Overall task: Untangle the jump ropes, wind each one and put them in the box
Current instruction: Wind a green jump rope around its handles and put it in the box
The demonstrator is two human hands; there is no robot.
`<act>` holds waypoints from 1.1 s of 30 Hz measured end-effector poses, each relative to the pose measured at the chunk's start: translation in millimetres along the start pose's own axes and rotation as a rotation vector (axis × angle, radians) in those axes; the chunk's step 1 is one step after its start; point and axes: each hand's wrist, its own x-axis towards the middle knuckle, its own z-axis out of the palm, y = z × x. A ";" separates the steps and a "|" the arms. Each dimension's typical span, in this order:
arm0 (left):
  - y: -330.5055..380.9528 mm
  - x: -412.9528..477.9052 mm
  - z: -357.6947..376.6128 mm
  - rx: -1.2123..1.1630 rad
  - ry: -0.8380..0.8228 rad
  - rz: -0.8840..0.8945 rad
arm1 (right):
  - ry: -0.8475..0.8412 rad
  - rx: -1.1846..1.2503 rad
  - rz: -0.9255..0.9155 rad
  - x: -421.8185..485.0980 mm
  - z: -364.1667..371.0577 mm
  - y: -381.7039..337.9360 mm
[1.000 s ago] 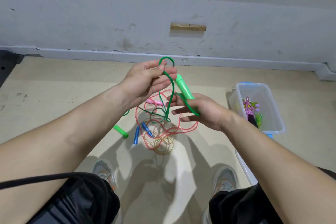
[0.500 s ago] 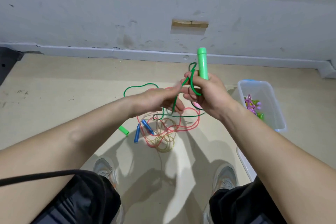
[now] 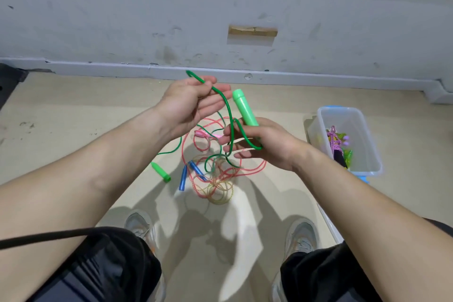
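My right hand grips a light green jump-rope handle that points up and away, with a loop of the green cord around its fingers. My left hand is raised to the left and pinches the same cord between thumb and fingers. The cord hangs down into a tangle of ropes on the floor: a pink one, a yellowish one and two blue handles. The second green handle lies on the floor to the left. A clear plastic box stands at the right.
The box holds a wound purple rope and a green one. A white lid edge lies by my right knee. My shoes are below the tangle. The wall and skirting run along the far side.
My left hand has risen from beside the right hand, drawing a length of green cord up and left. My right hand has dropped a little and tilted the handle.
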 end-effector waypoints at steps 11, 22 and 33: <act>-28.9 -4.8 -10.5 0.854 -0.332 -0.250 | 0.188 0.344 -0.206 2.5 -2.8 -23.9; -9.6 -3.8 -7.1 0.519 -0.216 -0.008 | 0.205 -0.022 -0.015 3.6 -12.0 -7.3; -12.3 0.6 -15.0 0.721 -0.200 -0.053 | 0.267 0.137 -0.193 3.8 -4.4 -16.7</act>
